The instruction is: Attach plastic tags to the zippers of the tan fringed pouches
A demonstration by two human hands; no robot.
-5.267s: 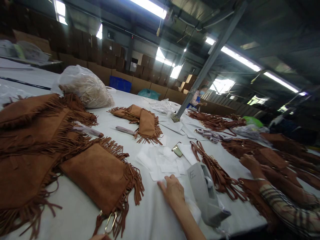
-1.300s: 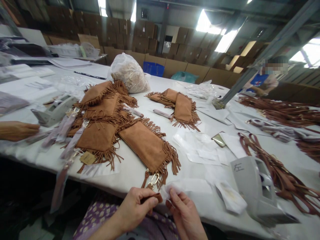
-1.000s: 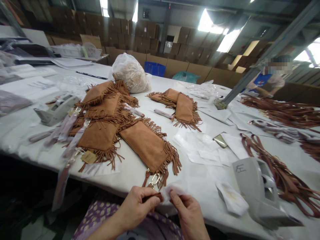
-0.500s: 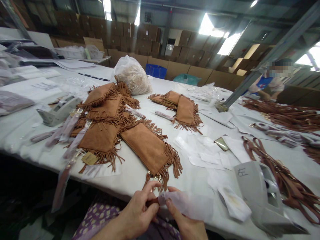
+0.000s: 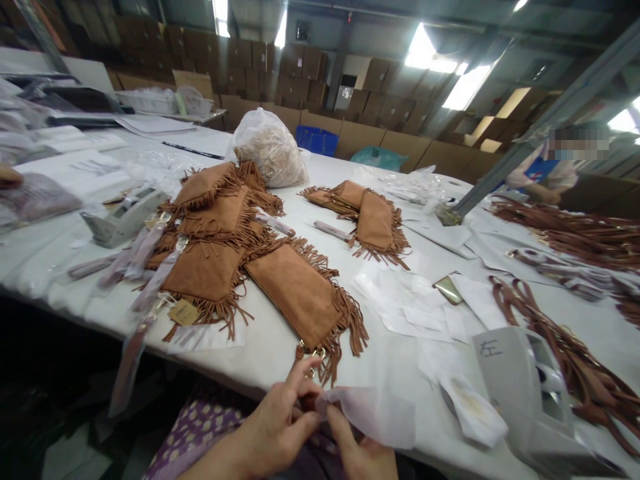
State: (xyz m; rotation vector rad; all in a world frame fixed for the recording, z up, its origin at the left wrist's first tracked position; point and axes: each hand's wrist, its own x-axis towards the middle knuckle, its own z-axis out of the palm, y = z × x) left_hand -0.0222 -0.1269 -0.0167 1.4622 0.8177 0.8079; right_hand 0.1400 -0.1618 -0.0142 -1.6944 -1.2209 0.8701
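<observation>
While my left hand (image 5: pixel 274 427) pinches a brown strip (image 5: pixel 309 403), my right hand (image 5: pixel 363 453) clamps a translucent sheet (image 5: pixel 387 415) at the strip's end, just right of my left hand; the sheet's length trails rightward.

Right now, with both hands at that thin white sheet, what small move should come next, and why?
Probably fold the loose end of the thin white sheet over the brown strap: the left hand holds the strap, the right hand pinches the sheet beside it, and the sheet's far end spreads unwrapped.
</observation>
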